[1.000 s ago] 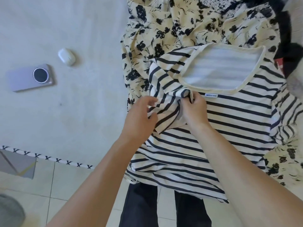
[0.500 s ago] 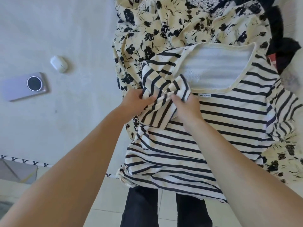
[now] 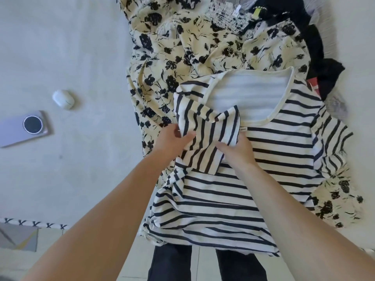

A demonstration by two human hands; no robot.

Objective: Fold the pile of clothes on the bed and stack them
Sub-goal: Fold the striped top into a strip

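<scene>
On the bed (image 3: 60,179), far to the left and well apart from the clothes, lie a phone (image 3: 22,128) and a small white earbud case (image 3: 63,98). Further right, the left hand (image 3: 172,140) pinches the outer edge of the striped shirt's sleeve (image 3: 205,128), thumb on top; just beside it the right hand (image 3: 237,151) presses and holds the sleeve's inner edge against the shirt body, so each grip is closed on the same flap. The striped shirt (image 3: 253,179) lies flat on its back, neckline away from the person, hem hanging over the bed edge, its long axis running from the person outward; the bulk of it lies right of both hands, on top of the floral dress (image 3: 203,47). The fold likely turns on carrying this sleeve rightward across the chest, and the left hand is nearer the free edge. Compared with a second ago, the sleeve is spread wider and flatter, its stripes now upright, and the hands sit further apart.
</scene>
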